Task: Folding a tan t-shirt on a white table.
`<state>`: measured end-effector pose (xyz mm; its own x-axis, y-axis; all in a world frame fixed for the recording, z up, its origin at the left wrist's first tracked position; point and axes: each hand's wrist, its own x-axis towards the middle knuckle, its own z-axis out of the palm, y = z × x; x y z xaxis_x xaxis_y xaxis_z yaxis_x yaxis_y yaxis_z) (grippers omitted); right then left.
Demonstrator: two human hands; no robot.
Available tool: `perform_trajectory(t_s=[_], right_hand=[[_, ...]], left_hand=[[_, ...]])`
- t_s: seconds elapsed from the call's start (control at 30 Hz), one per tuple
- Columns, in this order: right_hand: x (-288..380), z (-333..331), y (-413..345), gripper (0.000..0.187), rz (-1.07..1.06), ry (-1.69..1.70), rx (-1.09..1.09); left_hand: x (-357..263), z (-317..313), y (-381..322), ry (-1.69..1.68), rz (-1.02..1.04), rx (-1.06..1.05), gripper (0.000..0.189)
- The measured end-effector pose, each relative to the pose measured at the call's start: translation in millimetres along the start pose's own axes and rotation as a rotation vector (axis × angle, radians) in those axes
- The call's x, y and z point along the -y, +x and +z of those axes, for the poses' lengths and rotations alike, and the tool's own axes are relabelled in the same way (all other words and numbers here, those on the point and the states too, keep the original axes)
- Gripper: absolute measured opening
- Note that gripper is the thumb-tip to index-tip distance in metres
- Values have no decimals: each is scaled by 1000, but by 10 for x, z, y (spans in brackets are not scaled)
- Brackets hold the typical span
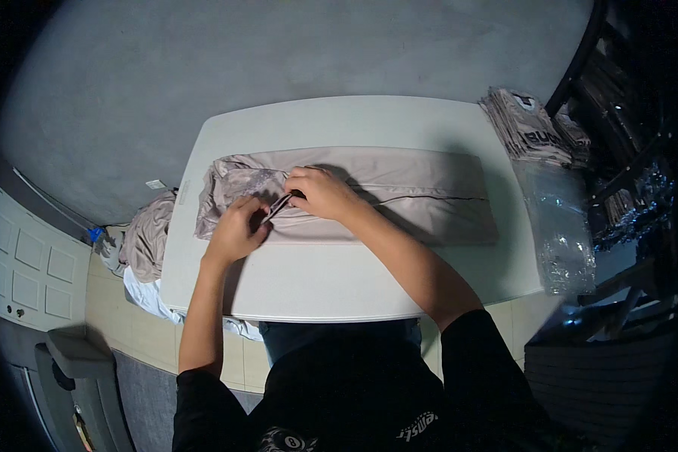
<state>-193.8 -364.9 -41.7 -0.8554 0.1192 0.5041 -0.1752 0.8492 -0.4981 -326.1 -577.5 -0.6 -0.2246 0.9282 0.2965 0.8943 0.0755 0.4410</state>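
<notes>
A beige-pink garment (418, 175) lies folded into a long strip across a white table (339, 282), its patterned, bunched end at the left. My left hand (238, 227) grips a narrow edge of the garment near that end, fingers curled. Just up and to the right, my right hand (315, 191) pinches the same dark-lined edge, which is lifted between both hands. A dark seam line runs from near my right wrist to the garment's right end. The fingertips of both hands are partly hidden.
Folded printed garments (522, 127) are stacked at the table's back right corner, with clear plastic bags (559, 226) in front of them. More beige fabric (150, 237) is heaped beyond the left edge. A grey wall (316, 51) stands behind the table.
</notes>
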Motion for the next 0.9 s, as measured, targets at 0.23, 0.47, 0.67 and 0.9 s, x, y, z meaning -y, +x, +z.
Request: perform_trajectory(t_s=[0.23, 0.47, 0.67, 0.9], right_hand=[[7, -478, -291, 23, -74, 95, 164], [-207, -1502, -1200, 31, 166, -128, 42], [-487, -1951, -2019, 29, 343, -337, 23], [-618, -2095, -2225, 13, 333, -283, -77]], left_hand=[[62, -85, -22, -17, 40, 34, 13], [-609, 175, 429, -201, 134, 7, 15], [-1083, 906, 1016, -151, 313, -45, 16], [-960, 1199, 1191, -193, 342, 131, 19]])
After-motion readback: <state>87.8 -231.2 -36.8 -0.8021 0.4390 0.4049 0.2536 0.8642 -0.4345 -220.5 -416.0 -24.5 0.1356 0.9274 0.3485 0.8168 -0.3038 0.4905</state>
